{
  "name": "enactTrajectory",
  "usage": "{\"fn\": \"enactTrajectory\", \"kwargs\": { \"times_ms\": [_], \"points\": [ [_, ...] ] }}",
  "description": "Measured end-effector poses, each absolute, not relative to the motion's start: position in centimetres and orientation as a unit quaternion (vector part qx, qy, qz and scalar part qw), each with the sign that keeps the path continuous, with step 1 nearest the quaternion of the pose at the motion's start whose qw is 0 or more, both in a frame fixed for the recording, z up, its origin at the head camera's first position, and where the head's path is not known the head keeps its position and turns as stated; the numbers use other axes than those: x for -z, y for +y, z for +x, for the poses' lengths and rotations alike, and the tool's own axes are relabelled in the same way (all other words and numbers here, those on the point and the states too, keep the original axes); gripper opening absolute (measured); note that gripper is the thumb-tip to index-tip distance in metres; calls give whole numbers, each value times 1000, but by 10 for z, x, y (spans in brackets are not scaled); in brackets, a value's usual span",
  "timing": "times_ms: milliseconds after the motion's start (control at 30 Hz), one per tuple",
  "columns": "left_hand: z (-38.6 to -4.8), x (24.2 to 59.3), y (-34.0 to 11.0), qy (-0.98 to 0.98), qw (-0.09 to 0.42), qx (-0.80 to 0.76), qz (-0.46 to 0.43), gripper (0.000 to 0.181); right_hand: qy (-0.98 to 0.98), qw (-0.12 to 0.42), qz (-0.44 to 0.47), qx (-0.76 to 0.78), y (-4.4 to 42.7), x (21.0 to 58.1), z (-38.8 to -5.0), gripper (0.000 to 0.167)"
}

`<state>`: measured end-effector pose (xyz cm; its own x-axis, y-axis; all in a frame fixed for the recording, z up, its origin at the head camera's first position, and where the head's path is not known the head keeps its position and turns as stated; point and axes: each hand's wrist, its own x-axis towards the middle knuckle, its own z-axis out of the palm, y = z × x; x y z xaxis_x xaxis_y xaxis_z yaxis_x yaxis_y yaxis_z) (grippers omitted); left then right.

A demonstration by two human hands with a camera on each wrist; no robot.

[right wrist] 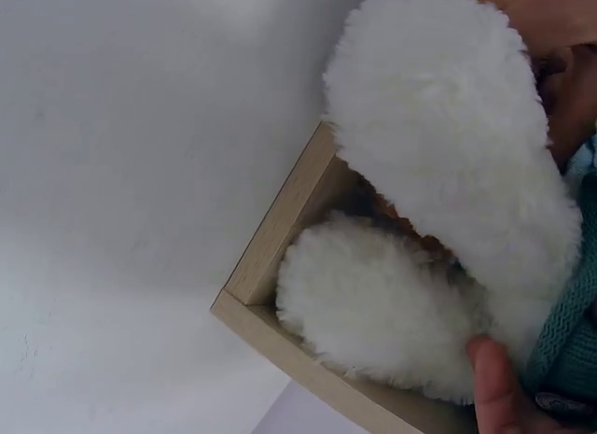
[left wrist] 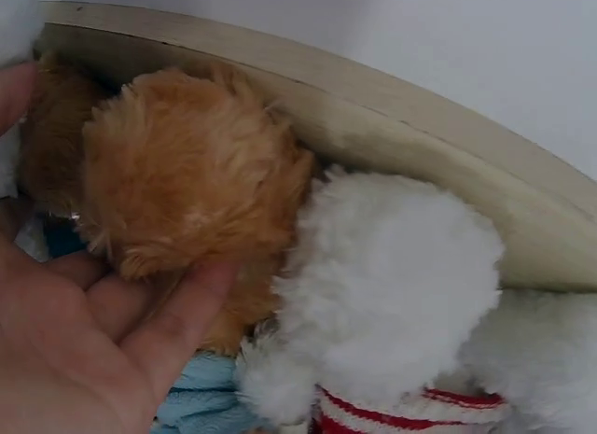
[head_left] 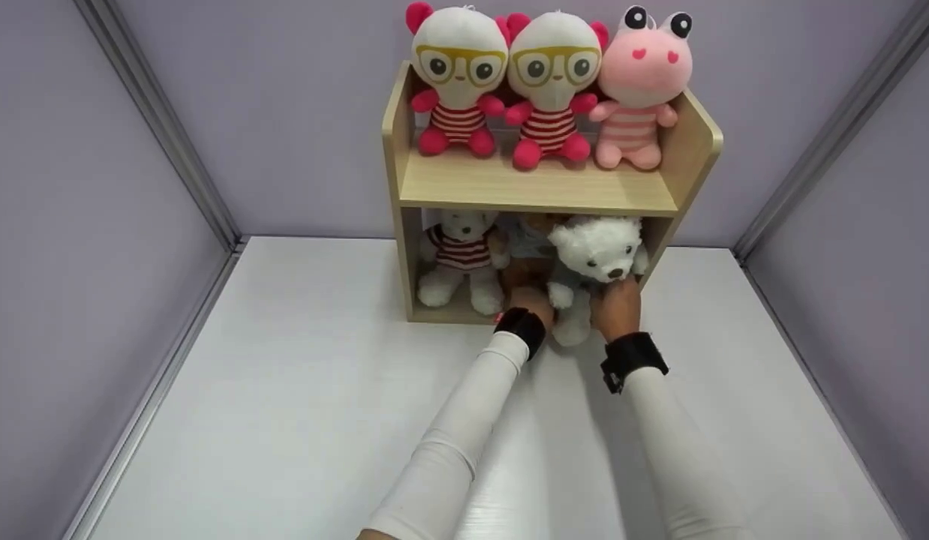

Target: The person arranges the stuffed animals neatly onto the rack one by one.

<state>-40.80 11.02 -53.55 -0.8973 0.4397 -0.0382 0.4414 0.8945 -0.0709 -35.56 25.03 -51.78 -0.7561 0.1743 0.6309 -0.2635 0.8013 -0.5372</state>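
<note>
A white teddy bear in grey-teal knit clothes leans out of the lower shelf compartment at its right side. My right hand grips it low on the body; in the right wrist view my right hand has a finger against the fur beside the legs. My left hand reaches into the middle of the compartment. Its fairly straight fingers touch a brown plush with light-blue clothing in the left wrist view, and white fur borders the thumb. A white bear in a red-striped shirt sits at the left.
The wooden shelf stands against the back wall on a white table. On its top level sit two pink-and-white plush toys with glasses and a pink frog plush. Side walls flank the table.
</note>
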Motion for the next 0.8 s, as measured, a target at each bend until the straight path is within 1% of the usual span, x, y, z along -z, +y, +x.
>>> {"fn": "enactTrajectory", "kwargs": {
  "times_ms": [67, 167, 233, 300, 367, 467, 533, 567, 600, 700, 733, 800],
  "points": [
    [-407, 532, 112, 974, 27, 32, 223, 42, -883, 351, 35, -311, 252, 518, -355, 16],
    [-403, 523, 111, 972, 44, 31, 230, 38, -879, 362, 48, -305, 252, 519, -359, 22],
    [-401, 519, 110, 968, 47, 37, 243, 34, -880, 361, 52, -303, 253, 519, -361, 19],
    [-402, 521, 111, 966, 43, 39, 252, 32, -881, 359, 55, -304, 255, 520, -364, 13],
    [-405, 524, 111, 964, 41, 38, 260, 31, -883, 353, 58, -305, 256, 520, -366, 10],
    [-410, 528, 109, 962, 44, 27, 268, 32, -891, 337, 54, -300, 256, 520, -369, 16],
    [-410, 527, 108, 962, 46, 13, 269, 32, -896, 321, 40, -304, 254, 521, -370, 14],
    [-411, 527, 107, 963, 45, 4, 266, 32, -899, 310, 30, -308, 252, 521, -369, 17],
    [-411, 527, 106, 964, 45, -5, 262, 33, -900, 300, 18, -315, 249, 522, -368, 25],
    [-411, 528, 107, 968, 44, -22, 246, 33, -896, 295, -26, -333, 240, 528, -363, 62],
    [-410, 529, 109, 969, 44, -21, 242, 34, -893, 302, -36, -331, 237, 530, -360, 68],
    [-411, 529, 111, 971, 45, -20, 232, 33, -891, 328, -41, -312, 232, 536, -356, 71]
  ]
}}
